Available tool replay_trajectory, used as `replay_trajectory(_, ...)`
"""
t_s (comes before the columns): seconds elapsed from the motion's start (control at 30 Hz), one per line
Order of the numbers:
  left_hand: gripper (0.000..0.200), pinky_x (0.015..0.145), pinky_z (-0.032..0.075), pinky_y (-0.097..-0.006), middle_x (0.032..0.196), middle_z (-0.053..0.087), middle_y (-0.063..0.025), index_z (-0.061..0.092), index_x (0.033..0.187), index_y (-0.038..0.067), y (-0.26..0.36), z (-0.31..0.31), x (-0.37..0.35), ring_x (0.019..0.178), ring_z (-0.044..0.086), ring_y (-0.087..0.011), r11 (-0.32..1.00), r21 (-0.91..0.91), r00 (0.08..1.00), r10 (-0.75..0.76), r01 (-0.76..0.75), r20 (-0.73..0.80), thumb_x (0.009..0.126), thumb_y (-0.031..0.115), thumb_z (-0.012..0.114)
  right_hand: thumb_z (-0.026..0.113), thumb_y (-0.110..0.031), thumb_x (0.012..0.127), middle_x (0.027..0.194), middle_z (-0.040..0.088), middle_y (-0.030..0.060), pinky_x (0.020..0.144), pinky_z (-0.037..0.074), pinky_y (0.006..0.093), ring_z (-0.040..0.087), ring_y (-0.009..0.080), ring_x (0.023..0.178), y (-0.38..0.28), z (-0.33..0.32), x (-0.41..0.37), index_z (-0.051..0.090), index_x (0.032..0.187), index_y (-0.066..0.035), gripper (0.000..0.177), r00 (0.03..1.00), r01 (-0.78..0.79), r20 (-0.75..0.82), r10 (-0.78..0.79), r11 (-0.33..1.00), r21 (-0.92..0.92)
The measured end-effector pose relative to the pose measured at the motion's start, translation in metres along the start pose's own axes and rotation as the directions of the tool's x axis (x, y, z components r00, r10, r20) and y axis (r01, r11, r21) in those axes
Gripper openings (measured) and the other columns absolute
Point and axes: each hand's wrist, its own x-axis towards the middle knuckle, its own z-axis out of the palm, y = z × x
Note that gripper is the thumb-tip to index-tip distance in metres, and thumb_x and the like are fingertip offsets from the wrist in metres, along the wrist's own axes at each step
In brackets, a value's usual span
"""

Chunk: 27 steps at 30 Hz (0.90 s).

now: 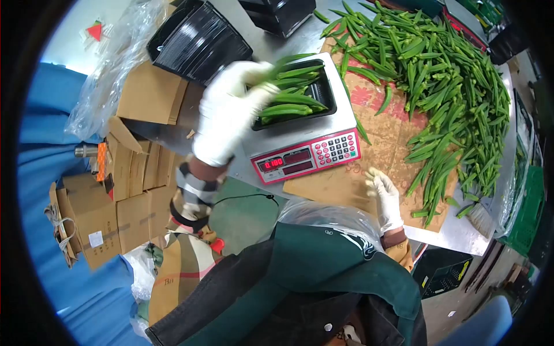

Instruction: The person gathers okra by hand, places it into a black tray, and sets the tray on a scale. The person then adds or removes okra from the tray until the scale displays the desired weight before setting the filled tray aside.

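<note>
My left hand (234, 104), in a white glove, is at the left side of a black tray (330, 95), its fingers closed around green okra at the tray's edge. Several okra pods (288, 109) lie in the tray, which rests on a red and white scale (348, 115) with a lit display reading about 0.180. My right hand (384, 196), also gloved in white, hovers by the front edge of the cardboard sheet (329, 187), fingers loosely curled; whether they hold anything is too small to tell. A large pile of okra (438, 86) covers the cardboard's right and back.
Stacked black trays (199, 43) stand behind my left hand, with more black trays (277, 14) at the back. Cardboard boxes (92, 202) are at the left. A green crate (528, 213) stands at the right, and a dark crate (444, 271) sits below the metal table (473, 242).
</note>
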Motion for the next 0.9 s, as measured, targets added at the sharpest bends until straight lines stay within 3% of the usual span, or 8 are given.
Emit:
replay_trajectory(0.07,0.026,0.09,0.053,-0.0348,0.104,0.071,-0.0077,0.071,0.108,0.006,0.01,0.031,-0.029,0.097,0.066,-0.0206,0.892,0.305,0.935,0.271,-0.333,0.229,0.084,0.014,0.078,0.063,-0.03,0.101,0.127,0.068,0.0096,0.085,0.052,0.0264,0.066,0.0144,0.106,-0.061,0.048,-0.017,0.058,0.137,0.002,0.048,0.95,0.134,0.264,-0.167,0.981,0.138)
replay_trajectory(0.13,0.03,0.09,0.053,-0.0396,0.103,0.07,-0.0095,0.073,0.106,0.009,0.007,0.074,-0.067,0.096,0.066,-0.0276,0.904,0.155,0.864,0.313,-0.398,0.395,0.078,0.019,0.08,0.057,-0.025,0.103,0.129,0.067,0.011,0.082,0.053,0.0262,0.067,0.014,0.104,-0.071,0.076,-0.015,0.056,0.138,0.001,0.044,0.93,0.147,0.3,-0.214,0.962,0.232)
replay_trajectory(0.2,0.033,0.09,0.053,-0.0397,0.102,0.07,-0.009,0.073,0.109,0.01,0.005,0.089,-0.089,0.097,0.065,-0.0281,0.924,0.052,0.802,0.301,-0.379,0.516,0.078,0.02,0.081,0.053,-0.023,0.105,0.127,0.068,0.0118,0.078,0.053,0.0256,0.068,0.0141,0.101,-0.078,0.079,-0.01,0.057,0.137,0.001,0.04,0.938,0.078,0.315,-0.146,0.973,0.219)
replay_trajectory(0.23,0.038,0.093,0.051,-0.0391,0.105,0.07,-0.0085,0.073,0.112,0.01,0.013,0.086,-0.063,0.102,0.064,-0.0273,0.97,0.141,0.599,0.006,-0.199,0.801,0.077,0.023,0.082,0.051,-0.023,0.106,0.123,0.07,0.0118,0.075,0.054,0.0251,0.069,0.0145,0.097,-0.08,0.072,-0.008,0.058,0.136,0.001,0.039,0.951,0.0,0.306,-0.049,0.987,0.161)
replay_trajectory(0.3,0.031,0.094,0.052,-0.0367,0.108,0.07,-0.0092,0.072,0.116,0.009,-0.001,0.058,-0.057,0.102,0.066,-0.0234,0.973,0.118,0.923,0.145,-0.198,0.357,0.086,0.017,0.077,0.045,-0.025,0.108,0.113,0.074,0.012,0.068,0.054,0.0235,0.071,0.0148,0.086,-0.073,0.059,-0.005,0.063,0.13,0.002,0.039,0.976,-0.091,0.206,0.07,0.991,0.096)
replay_trajectory(0.47,0.034,0.086,0.052,-0.0253,0.11,0.07,-0.0068,0.063,0.126,0.0,-0.083,-0.013,0.005,0.094,0.064,-0.01,0.973,0.176,0.983,-0.123,0.147,-0.138,0.099,0.021,0.066,0.045,-0.029,0.108,0.104,0.074,0.0094,0.058,0.051,0.0235,0.065,0.0117,0.072,0.003,-0.013,0.018,0.065,0.126,-0.001,0.039,0.963,-0.269,0.061,0.264,0.903,0.336)
replay_trajectory(0.57,0.046,0.068,0.055,-0.0277,0.098,0.071,-0.0069,0.062,0.127,0.004,-0.112,-0.012,0.011,0.077,0.066,-0.0115,0.813,0.035,0.806,-0.581,0.581,0.115,0.095,0.035,0.07,0.046,-0.028,0.107,0.1,0.075,0.0092,0.055,0.05,0.0234,0.064,0.012,0.068,0.053,-0.037,0.027,0.066,0.123,-0.003,0.037,0.935,-0.294,-0.089,0.343,0.891,0.346)
replay_trajectory(0.9,0.017,0.057,0.056,-0.0315,0.077,0.064,-0.0039,0.066,0.099,0.0,-0.153,0.058,0.131,0.066,0.064,-0.0155,0.795,-0.256,0.82,-0.457,0.55,0.345,0.091,0.015,0.066,0.046,-0.033,0.108,0.098,0.076,0.0127,0.049,0.05,0.0258,0.073,0.019,0.069,0.058,-0.036,0.026,0.065,0.118,-0.002,0.037,0.928,-0.3,-0.149,0.34,0.923,0.24)
